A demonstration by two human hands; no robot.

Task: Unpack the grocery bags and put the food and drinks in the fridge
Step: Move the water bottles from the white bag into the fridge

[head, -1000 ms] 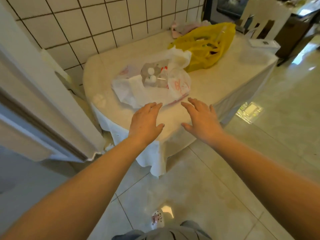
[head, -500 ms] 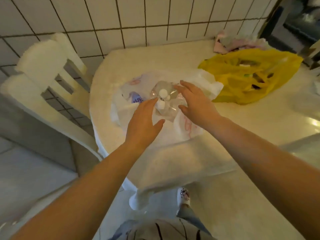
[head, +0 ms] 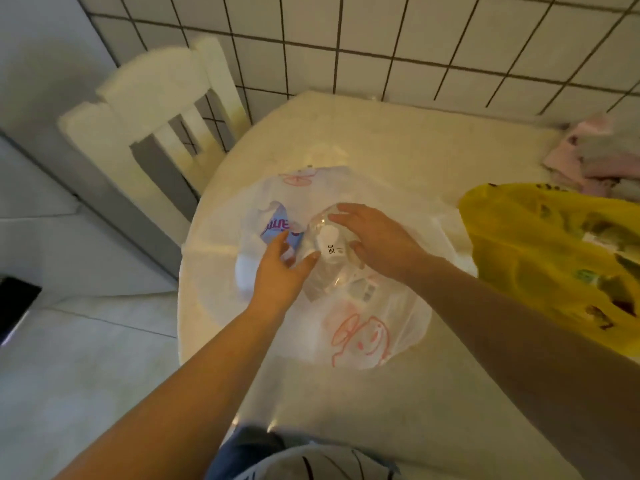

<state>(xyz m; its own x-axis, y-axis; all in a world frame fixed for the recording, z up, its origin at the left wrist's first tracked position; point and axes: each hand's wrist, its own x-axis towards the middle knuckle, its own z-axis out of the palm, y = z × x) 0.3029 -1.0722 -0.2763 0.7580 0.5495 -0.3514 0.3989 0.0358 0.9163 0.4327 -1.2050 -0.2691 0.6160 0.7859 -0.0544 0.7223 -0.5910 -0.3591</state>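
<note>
Chair [head: 152, 109] at far left, beside a round desk [head: 398, 140]. On it lies a white bag [head: 363, 334]; the left hand [head: 280, 275] and right hand [head: 381, 244] curl around a clear bottle [head: 329, 244] in its mouth. Unpacking seems just begun; next, lift the bottle free. A yellow bag [head: 540, 258] waits at right.

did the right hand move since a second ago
Yes. The right hand went from the near table edge forward onto the white bag, now at the clear bottle's top.
</note>
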